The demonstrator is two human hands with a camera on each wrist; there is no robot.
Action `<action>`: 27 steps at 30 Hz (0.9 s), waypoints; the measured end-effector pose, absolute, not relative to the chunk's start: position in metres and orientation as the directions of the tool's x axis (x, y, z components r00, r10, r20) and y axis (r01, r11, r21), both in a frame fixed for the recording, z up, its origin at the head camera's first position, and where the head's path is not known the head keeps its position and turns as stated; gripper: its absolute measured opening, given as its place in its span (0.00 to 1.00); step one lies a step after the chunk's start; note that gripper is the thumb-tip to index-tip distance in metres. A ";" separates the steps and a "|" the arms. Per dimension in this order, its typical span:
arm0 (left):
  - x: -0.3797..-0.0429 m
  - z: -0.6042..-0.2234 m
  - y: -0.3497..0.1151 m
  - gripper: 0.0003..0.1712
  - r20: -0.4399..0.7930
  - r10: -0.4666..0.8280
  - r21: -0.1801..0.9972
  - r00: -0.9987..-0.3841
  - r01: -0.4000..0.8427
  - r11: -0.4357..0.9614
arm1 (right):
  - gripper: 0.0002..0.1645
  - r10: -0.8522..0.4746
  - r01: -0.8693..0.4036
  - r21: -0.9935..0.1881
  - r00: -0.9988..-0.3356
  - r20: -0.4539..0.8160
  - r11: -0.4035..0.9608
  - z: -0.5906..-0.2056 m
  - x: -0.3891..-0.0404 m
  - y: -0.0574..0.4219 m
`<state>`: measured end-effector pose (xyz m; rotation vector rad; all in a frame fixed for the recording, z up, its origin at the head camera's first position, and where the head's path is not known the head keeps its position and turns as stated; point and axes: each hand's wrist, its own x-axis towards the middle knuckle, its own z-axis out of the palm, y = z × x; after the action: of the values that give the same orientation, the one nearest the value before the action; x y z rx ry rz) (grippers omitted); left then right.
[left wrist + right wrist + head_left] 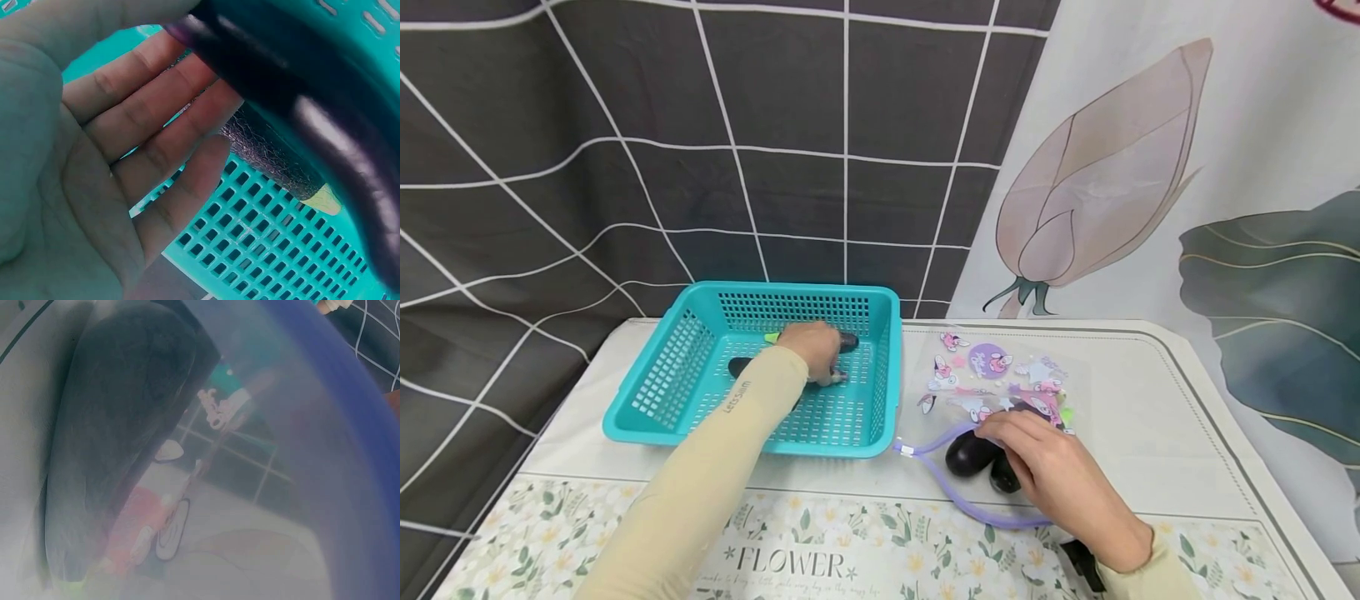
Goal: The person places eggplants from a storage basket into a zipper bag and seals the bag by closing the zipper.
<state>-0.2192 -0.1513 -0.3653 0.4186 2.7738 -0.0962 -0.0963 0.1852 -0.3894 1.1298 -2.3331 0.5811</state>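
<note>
In the head view my left hand [811, 348] reaches down into the turquoise basket [891, 367]. The left wrist view shows its thumb and fingers [156, 94] gripping one end of a glossy dark purple eggplant [331, 131]. Beside that eggplant lies a dark, rough-textured long thing [269, 150] with a yellow-green end. My right hand [1052, 467] holds the mouth of a clear printed zip bag [955, 367], fingers curled over its purple zip edge. Dark rounded eggplant ends [972, 454] show in the bag's opening; the right wrist view looks through cloudy plastic onto a long dark shape [125, 437].
The basket and bag lie side by side on a white table with a floral mat [805, 533]. A purple slider with a white tag [907, 450] sits near the basket's right front corner. Behind hang a dark grid curtain [790, 192] and a printed white curtain [1090, 192].
</note>
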 end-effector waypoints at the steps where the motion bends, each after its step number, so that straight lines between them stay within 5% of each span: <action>1: -0.219 -0.365 -0.152 0.17 -0.336 0.272 -0.017 -0.902 0.294 0.956 | 0.28 -0.602 -0.805 -0.163 -0.545 0.584 0.571 -0.389 -0.096 0.185; 27: -0.219 -0.361 -0.151 0.13 -0.358 0.228 -0.024 -0.905 0.253 0.967 | 0.28 -0.605 -0.799 -0.163 -0.554 0.572 0.578 -0.388 -0.096 0.186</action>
<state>-0.2195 -0.1506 -0.3612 0.3480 2.7574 -0.0993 -0.0961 0.1863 -0.3883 1.1247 -2.3517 0.5695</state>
